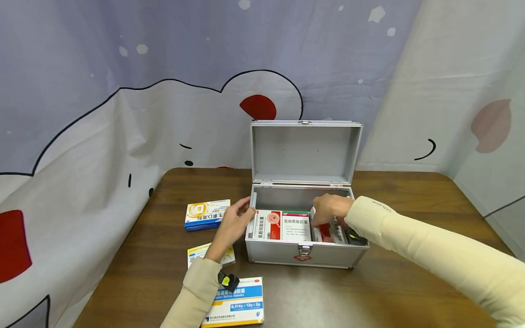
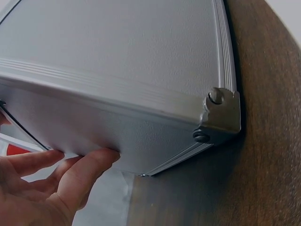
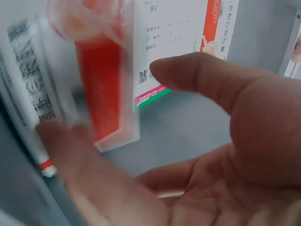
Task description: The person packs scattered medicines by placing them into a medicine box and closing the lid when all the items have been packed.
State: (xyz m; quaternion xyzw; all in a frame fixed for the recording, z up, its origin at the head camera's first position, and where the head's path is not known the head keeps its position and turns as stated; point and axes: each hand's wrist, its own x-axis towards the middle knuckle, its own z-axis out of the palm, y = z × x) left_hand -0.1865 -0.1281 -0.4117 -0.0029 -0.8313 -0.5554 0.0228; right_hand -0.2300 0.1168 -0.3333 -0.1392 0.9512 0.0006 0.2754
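Note:
A silver medicine box stands with its lid up. My left hand grips its left wall at the rim; in the left wrist view, fingertips press against the metal side. My right hand reaches into the right part of the medicine box, partly hidden by the sleeve. In the right wrist view, its thumb and fingers are spread apart, close to a blurred red-and-white packet and a white carton. White capsule cartons with red and green print fill the left part.
Left of the medicine box lie a blue-and-yellow vitamin D carton and a yellow-and-white carton, partly behind my left arm. A larger blue-and-white capsule carton lies nearer on the wooden table. A patterned curtain hangs behind.

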